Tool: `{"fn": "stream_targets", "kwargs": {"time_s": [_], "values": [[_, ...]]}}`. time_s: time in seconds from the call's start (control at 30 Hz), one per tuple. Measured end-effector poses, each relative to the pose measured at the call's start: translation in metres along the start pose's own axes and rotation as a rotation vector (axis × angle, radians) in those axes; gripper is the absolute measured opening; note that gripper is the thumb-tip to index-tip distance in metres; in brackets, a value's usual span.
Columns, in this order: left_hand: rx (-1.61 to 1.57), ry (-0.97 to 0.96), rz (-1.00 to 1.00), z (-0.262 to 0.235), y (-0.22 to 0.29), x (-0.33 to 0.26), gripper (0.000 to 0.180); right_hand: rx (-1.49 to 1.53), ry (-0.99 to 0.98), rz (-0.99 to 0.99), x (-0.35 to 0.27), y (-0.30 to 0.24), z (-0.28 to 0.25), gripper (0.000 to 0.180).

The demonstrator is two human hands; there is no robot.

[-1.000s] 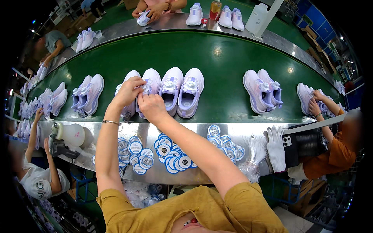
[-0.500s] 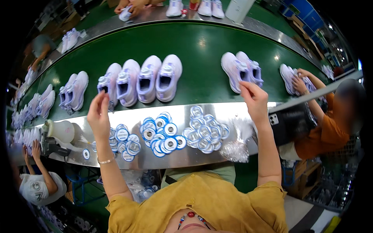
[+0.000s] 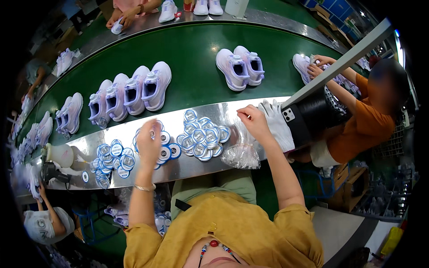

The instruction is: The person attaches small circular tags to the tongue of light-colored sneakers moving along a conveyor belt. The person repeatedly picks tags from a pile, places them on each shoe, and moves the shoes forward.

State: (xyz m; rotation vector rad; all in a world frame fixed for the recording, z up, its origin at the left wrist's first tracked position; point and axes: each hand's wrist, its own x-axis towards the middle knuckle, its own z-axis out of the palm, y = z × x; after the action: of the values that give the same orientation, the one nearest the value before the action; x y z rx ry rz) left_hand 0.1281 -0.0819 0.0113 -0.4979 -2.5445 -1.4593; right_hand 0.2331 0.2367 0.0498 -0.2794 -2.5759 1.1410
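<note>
We list first the left hand (image 3: 149, 140), lower left of centre, with a light bracelet (image 3: 145, 187) at the wrist: blurred, fingers close together, in front of the middle pile of round tags (image 3: 164, 153); we cannot tell whether it touches the pile or grips anything. Right hand (image 3: 254, 123), right of centre: fingers bent, thumb near the fingertips, above a clear plastic bundle (image 3: 241, 155) and just beside a white glove (image 3: 278, 127); we cannot tell whether anything sits between the fingertips. Round tags, blue-rimmed, lie in three piles on the metal ledge (image 3: 187, 169): the middle one noted above, a left pile (image 3: 111, 158) and a right pile (image 3: 199, 136). On the green belt (image 3: 192, 67) we count a row of four shoes (image 3: 137, 81), white and lilac, left of centre, side by side, and a matching pair (image 3: 230, 67) at upper centre, well apart from the row. Also entered: a black phone (image 3: 293, 124) beside the glove, a pale round container (image 3: 61, 155) at left, and, at right of the frame, a co-worker in orange (image 3: 373, 134) with both hands at shoes.
</note>
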Motion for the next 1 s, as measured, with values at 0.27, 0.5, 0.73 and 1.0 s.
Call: {"fn": "stream_targets", "kwargs": {"time_s": [0.27, 0.5, 0.73, 1.0], "values": [[0.728, -0.479, 0.074, -0.021, -0.048, 0.126, 0.058, 0.062, 0.026, 0.074, -0.009, 0.024, -0.026, 0.012], [0.684, -0.519, 0.234, 0.092, 0.004, 0.157, 0.029, 0.056, 0.123, 0.222, -0.033, 0.063, -0.058, 0.012], [0.584, -0.533, 0.496, 0.220, 0.078, 0.167, 0.021, 0.048, 0.112, 0.153, -0.021, 0.038, -0.055, 0.012], [0.591, -0.317, 0.622, 0.206, 0.098, 0.151, 0.048, -0.353, -0.193, 0.175, 0.050, 0.043, 0.010, 0.021]]}}
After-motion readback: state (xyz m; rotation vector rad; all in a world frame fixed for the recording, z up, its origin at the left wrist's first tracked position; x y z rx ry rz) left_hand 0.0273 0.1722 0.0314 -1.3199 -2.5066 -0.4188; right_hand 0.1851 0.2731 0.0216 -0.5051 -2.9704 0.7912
